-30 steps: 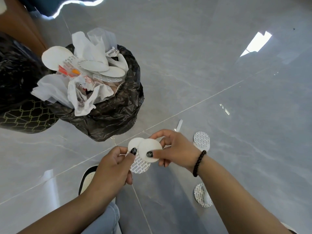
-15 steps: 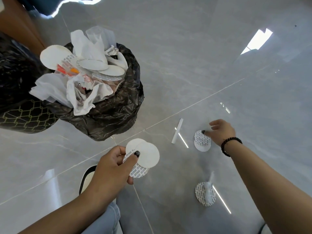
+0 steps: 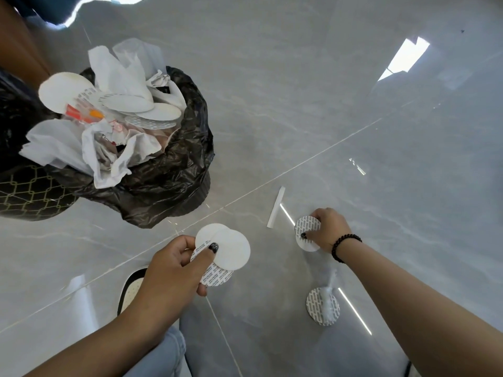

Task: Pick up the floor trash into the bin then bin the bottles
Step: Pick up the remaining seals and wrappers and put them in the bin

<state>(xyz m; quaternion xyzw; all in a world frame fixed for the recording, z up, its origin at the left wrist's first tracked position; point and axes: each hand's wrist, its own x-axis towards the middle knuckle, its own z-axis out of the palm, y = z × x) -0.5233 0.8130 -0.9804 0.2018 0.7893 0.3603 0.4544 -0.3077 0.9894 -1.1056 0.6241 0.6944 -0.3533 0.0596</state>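
Note:
My left hand (image 3: 174,270) holds a fanned stack of white round discs (image 3: 231,253) just in front of the bin. The bin (image 3: 168,183) at upper left is lined with a black bag and heaped with paper and more discs. My right hand (image 3: 328,231) pinches two printed discs (image 3: 306,227) at the grey floor, thumb on top. Another printed disc (image 3: 315,306) with a white scrap on it lies on the floor below my right forearm. A narrow white paper strip (image 3: 275,208) lies between the bin and my right hand.
A dark patterned container (image 3: 30,197) stands left of the bin. A black-and-white shoe (image 3: 129,289) sits under my left wrist, and a jeans-clad knee (image 3: 163,355) is at the bottom. Glossy grey floor tiles (image 3: 353,91) stretch to the right and back.
My right hand left the stack in my left hand, reached right to the floor and took hold of the printed discs there. The left hand kept its stack almost still.

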